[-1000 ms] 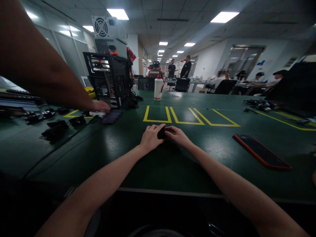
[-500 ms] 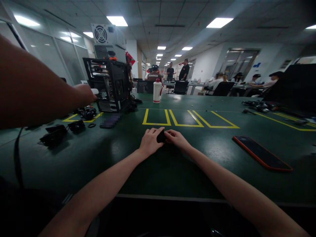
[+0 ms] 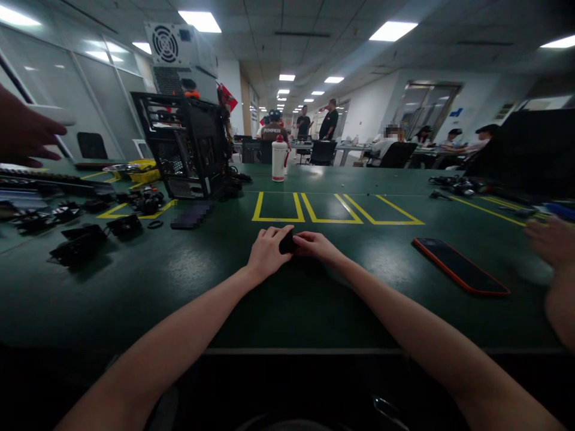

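Between my two hands, over the green table (image 3: 314, 311), is a small flat black object (image 3: 286, 242) whose kind I cannot make out. My left hand (image 3: 266, 254) is closed around its left side, thumb below and index finger above. At its right edge the fingertips of my right hand (image 3: 314, 246) pinch together, and what exactly they grip is partly hidden. Just beyond my hands, yellow tape outlines (image 3: 278, 219) mark the tabletop.
A phone in an orange case (image 3: 458, 266) lies to the right. An opened computer case (image 3: 184, 143) with a power supply (image 3: 168, 45) on top, black parts (image 3: 78, 245) and a white bottle (image 3: 278, 160) stand beyond. Other people's hands (image 3: 33, 129) reach in from both sides.
At the left, another person's arm has drawn back towards the edge, uncovering parts on the table. Another hand has appeared at the right. My hands keep their hold; the view has shifted slightly.
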The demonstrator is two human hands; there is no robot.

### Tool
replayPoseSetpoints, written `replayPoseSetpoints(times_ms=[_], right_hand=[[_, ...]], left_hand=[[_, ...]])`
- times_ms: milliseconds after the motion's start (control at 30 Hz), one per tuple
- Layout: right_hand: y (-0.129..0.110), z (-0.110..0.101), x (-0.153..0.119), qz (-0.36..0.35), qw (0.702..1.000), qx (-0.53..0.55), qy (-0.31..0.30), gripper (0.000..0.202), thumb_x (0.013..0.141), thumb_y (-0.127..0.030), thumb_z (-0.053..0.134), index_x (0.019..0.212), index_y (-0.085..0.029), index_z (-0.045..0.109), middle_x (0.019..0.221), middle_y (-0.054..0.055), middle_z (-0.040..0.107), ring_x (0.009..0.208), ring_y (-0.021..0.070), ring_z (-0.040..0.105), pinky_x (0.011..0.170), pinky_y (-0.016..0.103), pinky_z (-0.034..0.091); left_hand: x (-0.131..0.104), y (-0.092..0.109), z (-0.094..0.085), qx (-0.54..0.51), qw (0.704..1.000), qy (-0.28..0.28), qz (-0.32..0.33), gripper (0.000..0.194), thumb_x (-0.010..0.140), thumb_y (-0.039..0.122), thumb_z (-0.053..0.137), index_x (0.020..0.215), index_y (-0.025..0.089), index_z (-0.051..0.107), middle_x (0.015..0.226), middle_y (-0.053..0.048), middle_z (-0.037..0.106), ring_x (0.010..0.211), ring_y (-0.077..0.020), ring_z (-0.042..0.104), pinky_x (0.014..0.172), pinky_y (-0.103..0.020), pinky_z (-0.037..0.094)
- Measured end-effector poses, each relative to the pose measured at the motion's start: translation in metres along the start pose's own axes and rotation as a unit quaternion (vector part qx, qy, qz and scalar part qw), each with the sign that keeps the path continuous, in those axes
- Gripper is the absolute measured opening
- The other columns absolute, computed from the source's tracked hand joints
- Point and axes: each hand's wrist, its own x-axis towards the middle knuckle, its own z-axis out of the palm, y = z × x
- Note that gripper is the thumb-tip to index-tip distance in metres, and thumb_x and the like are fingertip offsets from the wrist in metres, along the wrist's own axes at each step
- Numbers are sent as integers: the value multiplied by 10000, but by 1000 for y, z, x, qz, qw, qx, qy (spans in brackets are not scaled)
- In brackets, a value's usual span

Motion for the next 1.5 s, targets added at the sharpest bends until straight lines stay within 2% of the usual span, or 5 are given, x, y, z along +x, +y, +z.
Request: replayPoseSetpoints(times_ms=[533, 800, 1033, 1300, 1500], right_hand=[[-5, -3, -4, -73, 997, -13, -13, 339, 660, -193, 675, 985, -148, 589, 1022, 73, 613, 893, 158, 586, 841, 324, 473], [-5, 5, 0, -12, 1000, 19, 15, 269, 763, -230, 576, 1023, -171, 545, 731, 18, 632, 570, 94, 584, 630, 274, 523], [-4, -6, -4, -72, 997, -8, -36, 375, 645, -135, 677, 1010, -139, 592, 1051, 76, 617, 867, 157, 604, 842, 333, 483], [-1, 1, 3, -18, 1000, 8, 7, 178, 786, -225, 545, 948, -151, 559, 714, 16, 619, 618, 104, 588, 649, 278, 520], [-3, 3, 1, -79, 995, -42, 43, 192, 752, -226, 571, 921, -136, 581, 896, 62, 620, 745, 134, 596, 693, 304, 521]], left_hand=[[0, -1, 2, 8, 1000, 9, -1, 648, 674, 258, 647, 1260, 289, 371, 1065, -45, 524, 942, -225, 473, 794, -339, 418], [1, -1, 2, 9, 1000, 11, 3, 639, 671, 251, 649, 1252, 279, 385, 1064, -44, 528, 933, -218, 481, 803, -336, 412], [0, -1, 4, 11, 1000, 15, 2, 643, 669, 270, 651, 1254, 282, 385, 1055, -45, 534, 920, -225, 478, 782, -336, 421], [1, -2, 4, 3, 1000, 15, 11, 638, 670, 258, 647, 1251, 281, 384, 1055, -47, 534, 927, -225, 482, 786, -340, 414], [0, -3, 4, 2, 1000, 13, 11, 653, 663, 263, 655, 1254, 281, 378, 1063, -49, 531, 934, -230, 478, 786, -343, 411]])
